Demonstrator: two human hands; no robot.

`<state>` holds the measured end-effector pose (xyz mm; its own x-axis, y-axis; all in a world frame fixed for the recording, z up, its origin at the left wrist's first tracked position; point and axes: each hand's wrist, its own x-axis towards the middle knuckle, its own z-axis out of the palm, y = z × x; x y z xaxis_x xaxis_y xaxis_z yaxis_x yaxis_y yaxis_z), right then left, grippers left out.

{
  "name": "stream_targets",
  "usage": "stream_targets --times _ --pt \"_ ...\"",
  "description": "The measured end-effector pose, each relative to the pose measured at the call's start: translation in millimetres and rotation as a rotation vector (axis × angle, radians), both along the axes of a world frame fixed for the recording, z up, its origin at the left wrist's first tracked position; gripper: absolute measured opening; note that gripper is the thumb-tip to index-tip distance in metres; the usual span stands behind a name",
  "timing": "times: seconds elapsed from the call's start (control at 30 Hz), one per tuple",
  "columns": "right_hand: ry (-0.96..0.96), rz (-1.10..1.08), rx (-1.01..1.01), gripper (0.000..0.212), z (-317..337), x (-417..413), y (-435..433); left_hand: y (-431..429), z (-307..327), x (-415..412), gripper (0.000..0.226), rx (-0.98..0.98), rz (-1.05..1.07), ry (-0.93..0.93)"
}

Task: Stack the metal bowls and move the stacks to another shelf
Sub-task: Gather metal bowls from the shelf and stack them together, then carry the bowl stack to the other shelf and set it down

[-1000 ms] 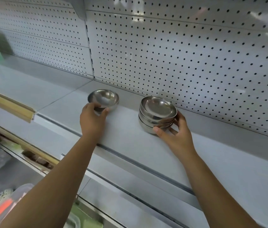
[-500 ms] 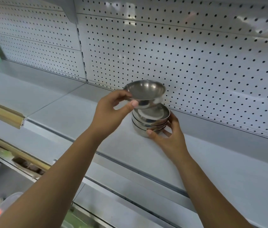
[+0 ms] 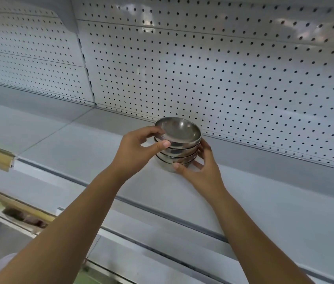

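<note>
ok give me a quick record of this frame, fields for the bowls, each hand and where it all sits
top bowl: metal, open side up, nested on the stack
stack: metal bowls, about four counting the top one, appears to rest on the shelf
left hand: pinches the top bowl at its near rim
right hand: fingers curled round the lower stack from the right
shelf: grey, stack toward its back
backdrop: white pegboard panel behind the stack
task state: stack not yet moved to another shelf
</note>
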<state>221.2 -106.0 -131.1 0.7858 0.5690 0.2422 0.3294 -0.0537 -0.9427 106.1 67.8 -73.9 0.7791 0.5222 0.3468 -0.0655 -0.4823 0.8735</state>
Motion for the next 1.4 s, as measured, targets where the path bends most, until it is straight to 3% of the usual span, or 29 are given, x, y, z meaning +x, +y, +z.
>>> stream_targets --times 0.2,0.3,0.37,0.57,0.87,1.1,1.4 --pt "0.026 0.027 -0.044 0.111 -3.2 3.0 1.4 0.9 -0.3 -1.7 0.041 -0.042 -0.007 0.018" --pt "0.068 0.017 -0.051 0.122 -4.9 3.6 2.3 1.3 0.3 -2.2 0.059 -0.199 -0.027 0.001" --pt "0.074 0.012 -0.056 0.120 -4.9 4.1 2.2 3.8 -0.1 -0.7 0.067 -0.316 -0.008 0.011" --pt "0.082 -0.022 -0.044 0.108 -4.1 2.8 3.5 -1.2 -4.0 5.9 0.036 -0.462 -0.099 0.032" --pt "0.066 -0.010 -0.039 0.086 2.5 -6.2 -14.7 -24.8 -3.4 -6.2 0.036 -0.480 -0.062 -0.021" --pt "0.055 -0.108 -0.046 0.097 13.4 -16.0 -88.1 -87.9 3.2 0.9 0.043 -0.476 -0.147 -0.027" --pt "0.069 -0.363 -0.016 0.093 32.8 -47.4 -248.5 -226.6 14.6 20.2 0.049 -0.465 -0.410 0.014"
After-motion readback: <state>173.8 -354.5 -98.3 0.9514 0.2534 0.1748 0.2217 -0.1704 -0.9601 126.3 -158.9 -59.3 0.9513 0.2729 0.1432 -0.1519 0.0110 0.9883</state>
